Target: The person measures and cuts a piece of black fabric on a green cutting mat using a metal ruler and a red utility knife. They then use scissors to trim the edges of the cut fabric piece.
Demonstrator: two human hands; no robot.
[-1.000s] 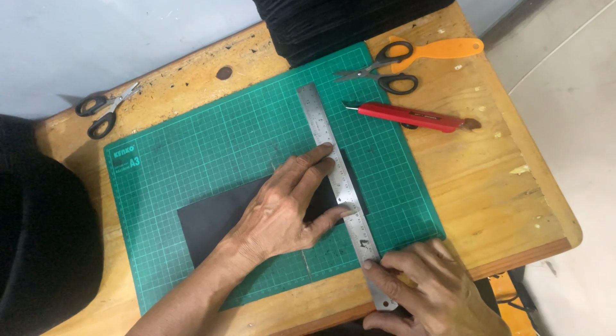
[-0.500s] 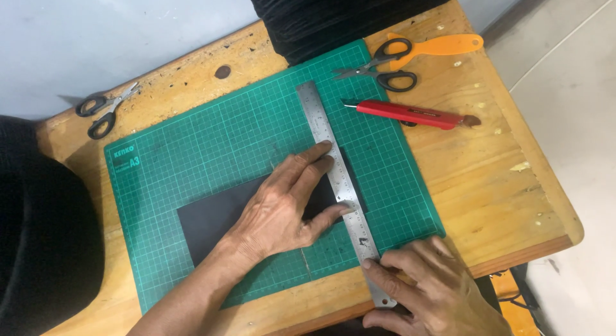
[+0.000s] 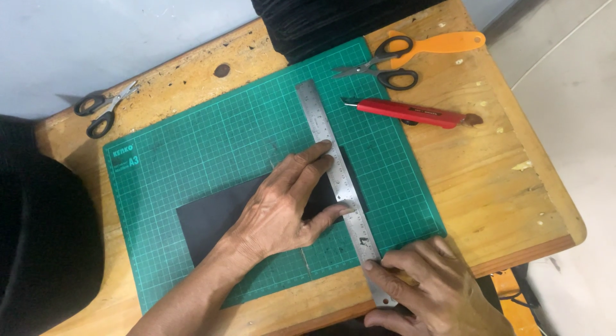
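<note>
Left hand [image 3: 282, 211] pressed flat, fingers spread, pinning the dark sheet [image 3: 212, 217] and steel ruler [image 3: 340, 182] on the green mat [image 3: 192, 150]. Right hand [image 3: 430, 291] rests fingertips on the ruler's near end, gripping nothing. Red knife [image 3: 410, 112] lies untouched, far right; no cut visible yet.

Left hand [image 3: 282, 207] flat on dark sheet [image 3: 212, 217] and steel ruler [image 3: 337, 175], right hand [image 3: 430, 288] at ruler's near end, green cutting mat [image 3: 192, 150] underneath.

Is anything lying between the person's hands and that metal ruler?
Nothing visible does. The left hand presses flat on the steel ruler and dark sheet; the right hand touches the ruler's near end.
</note>
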